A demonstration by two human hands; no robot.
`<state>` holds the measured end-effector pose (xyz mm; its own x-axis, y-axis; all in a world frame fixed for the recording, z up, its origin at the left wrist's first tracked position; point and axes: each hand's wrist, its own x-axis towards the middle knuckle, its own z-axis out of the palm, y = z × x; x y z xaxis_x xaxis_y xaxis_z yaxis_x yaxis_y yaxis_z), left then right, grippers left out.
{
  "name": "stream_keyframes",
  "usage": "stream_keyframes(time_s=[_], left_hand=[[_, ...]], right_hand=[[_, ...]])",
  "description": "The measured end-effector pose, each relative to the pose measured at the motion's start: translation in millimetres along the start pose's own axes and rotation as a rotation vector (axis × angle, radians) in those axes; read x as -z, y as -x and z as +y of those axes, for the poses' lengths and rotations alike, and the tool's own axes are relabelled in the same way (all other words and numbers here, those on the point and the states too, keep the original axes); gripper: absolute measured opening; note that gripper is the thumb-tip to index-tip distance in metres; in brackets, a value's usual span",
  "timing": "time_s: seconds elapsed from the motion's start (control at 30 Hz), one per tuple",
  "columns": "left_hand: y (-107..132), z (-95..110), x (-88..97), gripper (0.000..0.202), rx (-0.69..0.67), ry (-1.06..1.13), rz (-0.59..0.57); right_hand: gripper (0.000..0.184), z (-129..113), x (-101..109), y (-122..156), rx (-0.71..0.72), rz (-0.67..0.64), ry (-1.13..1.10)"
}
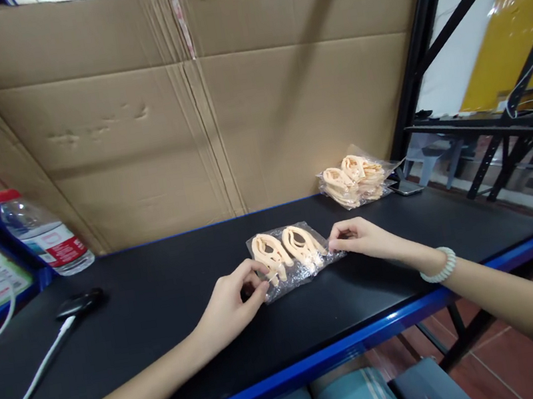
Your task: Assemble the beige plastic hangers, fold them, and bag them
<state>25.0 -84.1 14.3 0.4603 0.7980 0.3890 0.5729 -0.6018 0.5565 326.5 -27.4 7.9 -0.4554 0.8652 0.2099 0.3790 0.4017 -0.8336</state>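
Observation:
A clear plastic bag [292, 282] lies on the black table, with peach-coloured, loop-shaped plastic clips [298, 241] inside in two groups side by side. My left hand [234, 299] is closed in a pinch at the bag's left edge, thumb and index finger near the ends of the left clips. At the opposite edge, my right hand [361, 237] pinches the bag's right corner between thumb and fingers. Behind and to the right, a pile of similar bagged clips [354, 179] rests near the cardboard.
Cardboard panels [134, 133] stand along the table's back edge. A water bottle [47, 234] with a red cap is at the back left. In front of it lies a black device [79, 303] with a white cable [33, 385]. A flat dark phone-like object [406, 187] lies beside the pile.

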Motion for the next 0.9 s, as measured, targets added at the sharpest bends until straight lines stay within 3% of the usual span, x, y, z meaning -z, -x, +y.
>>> stream_keyframes(time_s=[0.1, 0.23, 0.43, 0.6, 0.9], left_hand=[[3, -6, -5.4, 0.018, 0.035, -0.07, -0.012], [5, -8, -8.3, 0.024, -0.033, -0.192, -0.054], [-9, -5, 2.1, 0.017, -0.25, -0.346, -0.099], [-30, -7, 9.9, 0.018, -0.448, -0.421, -0.276], [-75, -21, 14.6, 0.074, -0.513, -0.474, -0.501]], right_hand=[[0.019, 6, -3, -8, -0.014, -0.014, 0.025], [0.016, 11, -4, -17, -0.039, -0.022, 0.094], [0.024, 6, 7, -38, -0.122, -0.176, 0.206], [0.034, -2, 18, -68, -0.22, -0.317, 0.35], [0.045, 0, 22, -108, -0.303, -0.4, 0.551]])
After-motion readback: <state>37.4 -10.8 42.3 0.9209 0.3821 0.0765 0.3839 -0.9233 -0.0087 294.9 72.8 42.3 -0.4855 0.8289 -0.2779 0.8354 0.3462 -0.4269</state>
